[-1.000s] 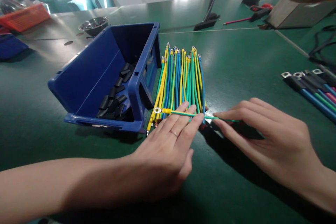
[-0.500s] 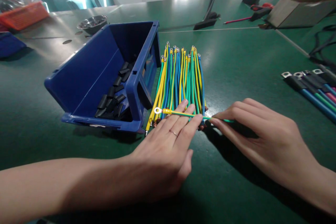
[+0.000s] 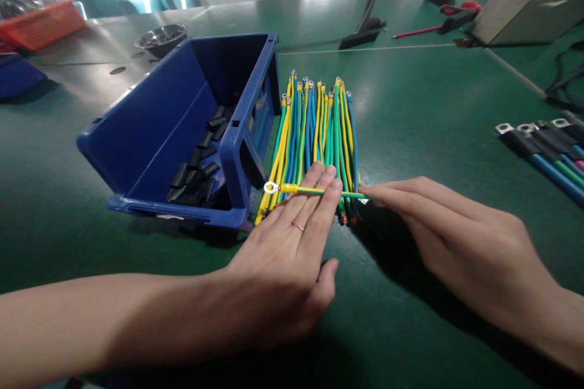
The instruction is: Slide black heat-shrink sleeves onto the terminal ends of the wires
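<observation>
My left hand (image 3: 292,243) lies flat, fingers stretched out, on the lower part of a row of yellow-green and blue wires (image 3: 314,127) with metal lugs at their far ends. Across the backs of its fingers runs a single yellow-green wire (image 3: 310,190), its ring terminal (image 3: 271,188) pointing left. At this wire's right end the fingertips of my right hand (image 3: 456,225) are closed on it; the thumb is hidden behind the hand. Some bare copper ends show below the row, beside my left fingers.
A blue bin (image 3: 150,134) holding short black sleeves (image 3: 196,164) stands left of the wires. Thicker lugged cables (image 3: 552,164) lie at right. Farther back are a metal bowl (image 3: 162,39), a stand's base (image 3: 362,35), a cardboard box (image 3: 524,18) and an orange basket (image 3: 43,27).
The single wire has shifted slightly up and left across my left fingers. My right fingertips have moved a little up and left and are straighter. My left hand stays nearly in place.
</observation>
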Tool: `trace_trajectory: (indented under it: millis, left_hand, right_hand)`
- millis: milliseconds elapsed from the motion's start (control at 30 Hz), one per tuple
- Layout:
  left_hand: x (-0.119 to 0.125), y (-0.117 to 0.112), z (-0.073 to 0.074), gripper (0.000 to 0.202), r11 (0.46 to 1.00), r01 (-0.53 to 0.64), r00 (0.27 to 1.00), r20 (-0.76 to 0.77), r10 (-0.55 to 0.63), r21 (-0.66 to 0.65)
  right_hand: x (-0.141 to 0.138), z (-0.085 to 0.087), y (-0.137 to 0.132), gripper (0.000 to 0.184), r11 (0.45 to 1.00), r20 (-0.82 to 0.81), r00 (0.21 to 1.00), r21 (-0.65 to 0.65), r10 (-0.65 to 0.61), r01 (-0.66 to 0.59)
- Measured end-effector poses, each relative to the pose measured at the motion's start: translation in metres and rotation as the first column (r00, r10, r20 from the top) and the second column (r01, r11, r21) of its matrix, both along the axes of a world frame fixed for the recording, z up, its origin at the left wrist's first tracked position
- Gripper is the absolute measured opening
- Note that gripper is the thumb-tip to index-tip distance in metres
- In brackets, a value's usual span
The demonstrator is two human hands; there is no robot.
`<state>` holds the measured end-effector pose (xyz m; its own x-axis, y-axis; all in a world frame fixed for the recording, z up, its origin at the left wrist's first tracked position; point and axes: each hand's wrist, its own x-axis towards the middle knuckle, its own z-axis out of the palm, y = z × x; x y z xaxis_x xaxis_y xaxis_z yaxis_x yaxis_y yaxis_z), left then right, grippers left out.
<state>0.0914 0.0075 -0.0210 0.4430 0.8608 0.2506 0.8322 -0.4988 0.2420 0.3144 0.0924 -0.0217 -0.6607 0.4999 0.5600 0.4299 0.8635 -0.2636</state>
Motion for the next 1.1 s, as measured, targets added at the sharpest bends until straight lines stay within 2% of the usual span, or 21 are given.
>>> trace_trajectory:
  millis: [300,467,667,933,1100]
  left_hand:
    - [0.0,-0.001,0.002,0.071,0.999,0.046,0.998,-0.046,-0.045,0.025]
    - [0.0,0.0,0.003,0.068,0.999,0.045,0.999,-0.031,-0.044,0.015]
    - [-0.001,0.0,0.004,0.068,0.998,0.056,0.998,-0.038,-0.054,0.04]
    - [-0.001,-0.001,0.002,0.075,0.999,0.032,0.998,-0.05,-0.031,0.012]
    - [-0.001,0.0,0.003,0.073,0.998,0.055,0.998,-0.04,-0.056,-0.008]
  right_hand:
    - [0.004,0.0,-0.002,0.03,0.998,0.018,0.999,0.056,-0.042,0.041]
    - [-0.002,0.004,-0.002,0.02,0.998,0.006,0.998,0.001,-0.057,0.057]
    - [-0.003,0.007,-0.005,0.027,0.993,0.072,0.995,0.102,-0.07,0.063]
    - [0.002,0.009,0.001,0.015,0.991,-0.017,0.993,-0.068,-0.116,0.114]
    - [0.001,0.01,0.0,0.009,0.991,-0.015,0.995,-0.093,-0.098,0.096]
